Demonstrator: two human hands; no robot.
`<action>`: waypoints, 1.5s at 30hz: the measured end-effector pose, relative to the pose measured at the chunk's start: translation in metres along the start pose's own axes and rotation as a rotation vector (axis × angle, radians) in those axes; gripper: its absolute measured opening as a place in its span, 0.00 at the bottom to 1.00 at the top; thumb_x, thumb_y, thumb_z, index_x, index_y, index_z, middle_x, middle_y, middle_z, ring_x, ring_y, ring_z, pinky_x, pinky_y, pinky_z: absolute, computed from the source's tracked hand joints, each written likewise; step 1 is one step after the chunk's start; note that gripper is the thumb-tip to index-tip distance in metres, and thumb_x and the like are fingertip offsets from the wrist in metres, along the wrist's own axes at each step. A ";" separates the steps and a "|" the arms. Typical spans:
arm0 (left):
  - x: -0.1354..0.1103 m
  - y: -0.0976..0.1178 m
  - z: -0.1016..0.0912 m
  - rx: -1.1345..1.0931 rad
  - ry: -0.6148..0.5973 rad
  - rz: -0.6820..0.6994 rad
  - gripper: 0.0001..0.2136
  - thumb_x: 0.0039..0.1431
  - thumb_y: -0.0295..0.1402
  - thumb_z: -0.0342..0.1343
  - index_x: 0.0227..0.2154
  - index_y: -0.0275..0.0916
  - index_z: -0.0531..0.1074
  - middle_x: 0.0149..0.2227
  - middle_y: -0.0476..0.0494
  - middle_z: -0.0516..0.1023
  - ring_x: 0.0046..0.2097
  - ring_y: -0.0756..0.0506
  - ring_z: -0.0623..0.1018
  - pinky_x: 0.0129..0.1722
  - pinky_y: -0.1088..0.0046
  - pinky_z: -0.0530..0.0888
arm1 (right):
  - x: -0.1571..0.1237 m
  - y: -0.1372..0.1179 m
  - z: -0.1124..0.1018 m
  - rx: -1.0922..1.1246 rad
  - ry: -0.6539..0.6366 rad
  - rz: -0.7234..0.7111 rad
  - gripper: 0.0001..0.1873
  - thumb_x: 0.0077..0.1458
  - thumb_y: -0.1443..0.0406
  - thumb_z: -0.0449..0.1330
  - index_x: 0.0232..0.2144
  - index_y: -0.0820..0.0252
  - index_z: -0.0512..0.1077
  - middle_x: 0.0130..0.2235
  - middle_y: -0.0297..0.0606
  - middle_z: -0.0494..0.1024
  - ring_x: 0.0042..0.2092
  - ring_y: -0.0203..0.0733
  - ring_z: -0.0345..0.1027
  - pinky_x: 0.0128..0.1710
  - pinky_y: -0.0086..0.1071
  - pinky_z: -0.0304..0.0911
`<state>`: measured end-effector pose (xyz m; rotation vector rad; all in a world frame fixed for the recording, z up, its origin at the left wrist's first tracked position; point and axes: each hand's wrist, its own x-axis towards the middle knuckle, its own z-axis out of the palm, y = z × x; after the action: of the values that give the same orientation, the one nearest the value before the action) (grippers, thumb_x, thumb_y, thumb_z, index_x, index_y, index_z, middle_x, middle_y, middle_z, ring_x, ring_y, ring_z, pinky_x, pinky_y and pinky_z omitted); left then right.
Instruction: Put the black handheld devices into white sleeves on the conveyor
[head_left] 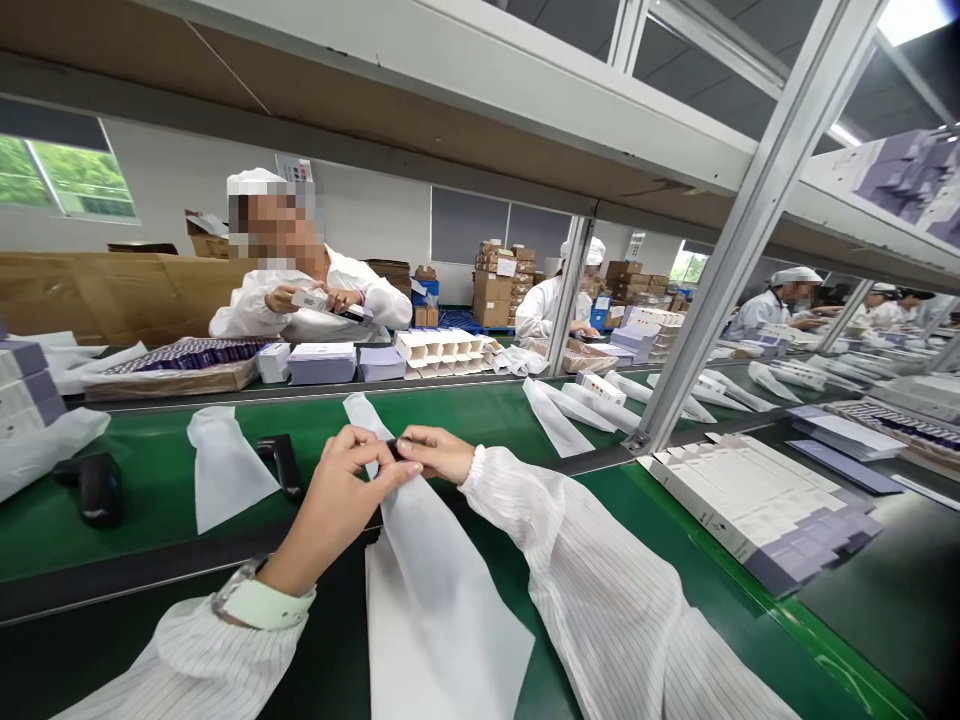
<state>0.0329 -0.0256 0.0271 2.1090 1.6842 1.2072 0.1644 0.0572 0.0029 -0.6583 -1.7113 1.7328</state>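
My left hand (352,490) and my right hand (435,453) meet above the near edge of the green belt. Between their pinched fingers sits a small black piece (394,450), mostly covered, so its kind cannot be made out. A thin white pouch (442,570) hangs down from the fingers toward me. Under it lies a stack of similar white sheets or pouches (379,640). Left of my hands, a black device (281,465) rests on the belt beside another white pouch (225,470). Farther left lies a second black device with a handle (97,490).
A metal post (750,230) rises at right, under a long overhead shelf (450,90). Flat white-and-purple cartons (765,500) lie right of the belt (465,405). Across it, a co-worker (307,290) holds a small box behind trays and cartons. More white pouches (555,415) lie along the belt.
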 end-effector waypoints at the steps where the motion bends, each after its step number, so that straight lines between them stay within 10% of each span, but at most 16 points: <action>1: 0.002 0.004 -0.003 -0.052 -0.022 -0.023 0.16 0.45 0.46 0.53 0.15 0.39 0.64 0.33 0.49 0.64 0.38 0.46 0.66 0.34 0.72 0.64 | -0.001 0.000 -0.001 0.025 -0.035 0.025 0.23 0.36 0.48 0.58 0.25 0.62 0.64 0.23 0.29 0.65 0.25 0.28 0.58 0.24 0.24 0.55; 12: 0.000 0.041 -0.018 -0.438 -0.214 -0.149 0.18 0.43 0.44 0.55 0.13 0.36 0.58 0.32 0.50 0.62 0.30 0.51 0.67 0.22 0.79 0.64 | -0.025 -0.001 0.002 0.173 -0.099 0.055 0.30 0.28 0.42 0.56 0.18 0.67 0.68 0.22 0.36 0.68 0.28 0.36 0.64 0.33 0.33 0.57; 17: -0.004 0.058 -0.029 -0.296 0.037 -0.093 0.17 0.43 0.44 0.55 0.12 0.37 0.60 0.35 0.48 0.63 0.39 0.46 0.68 0.27 0.77 0.65 | -0.056 -0.003 0.023 0.322 -0.144 -0.079 0.34 0.31 0.50 0.62 0.42 0.57 0.64 0.33 0.36 0.71 0.34 0.36 0.66 0.36 0.34 0.60; 20: 0.000 0.051 -0.030 -0.232 0.163 -0.068 0.14 0.42 0.46 0.54 0.18 0.40 0.68 0.40 0.47 0.64 0.43 0.43 0.66 0.30 0.74 0.65 | -0.066 0.000 0.034 0.198 -0.228 -0.013 0.31 0.27 0.62 0.68 0.38 0.62 0.65 0.28 0.34 0.71 0.28 0.36 0.66 0.31 0.35 0.62; 24: 0.005 0.014 -0.017 -0.140 0.182 -0.081 0.18 0.47 0.48 0.47 0.38 0.44 0.66 0.40 0.47 0.65 0.40 0.45 0.67 0.34 0.72 0.64 | -0.044 -0.006 0.006 0.107 0.252 -0.165 0.20 0.34 0.63 0.64 0.32 0.65 0.65 0.24 0.32 0.68 0.23 0.34 0.64 0.25 0.32 0.63; 27: 0.001 -0.019 0.000 -0.087 -0.349 -0.068 0.17 0.49 0.49 0.44 0.28 0.40 0.67 0.28 0.49 0.67 0.31 0.48 0.68 0.28 0.75 0.63 | -0.013 -0.009 -0.043 -0.105 0.794 -0.249 0.22 0.40 0.64 0.58 0.40 0.61 0.59 0.31 0.33 0.68 0.29 0.34 0.66 0.28 0.30 0.64; 30: -0.005 -0.041 0.014 -0.015 -0.620 -0.094 0.19 0.48 0.50 0.43 0.22 0.38 0.66 0.24 0.49 0.66 0.26 0.49 0.67 0.22 0.76 0.59 | 0.010 0.000 -0.087 -0.434 0.982 -0.051 0.22 0.42 0.66 0.55 0.43 0.59 0.57 0.37 0.35 0.68 0.36 0.36 0.66 0.31 0.31 0.65; 36: -0.007 -0.041 0.017 -0.047 -0.795 -0.168 0.17 0.38 0.47 0.54 0.25 0.38 0.65 0.26 0.50 0.64 0.27 0.49 0.64 0.22 0.78 0.57 | 0.026 0.021 -0.099 -0.708 0.937 0.115 0.31 0.37 0.69 0.60 0.47 0.60 0.58 0.47 0.48 0.63 0.51 0.52 0.54 0.47 0.48 0.49; 41: -0.005 -0.039 0.015 0.007 -0.677 -0.146 0.11 0.41 0.41 0.51 0.18 0.37 0.62 0.22 0.52 0.60 0.27 0.50 0.63 0.23 0.77 0.55 | 0.059 0.028 -0.035 -1.172 0.473 -0.144 0.23 0.51 0.57 0.49 0.50 0.53 0.56 0.45 0.44 0.65 0.48 0.46 0.57 0.46 0.40 0.52; 45: -0.005 -0.038 0.017 0.084 -0.577 -0.110 0.12 0.44 0.39 0.49 0.14 0.37 0.61 0.18 0.53 0.57 0.24 0.51 0.61 0.22 0.76 0.53 | 0.085 0.045 0.008 -1.061 0.220 -0.065 0.31 0.38 0.48 0.57 0.46 0.50 0.61 0.40 0.42 0.68 0.44 0.51 0.60 0.42 0.45 0.55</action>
<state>0.0168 -0.0114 -0.0090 2.0993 1.5619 0.4334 0.0963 0.1134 -0.0362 -1.1461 -2.3732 0.5485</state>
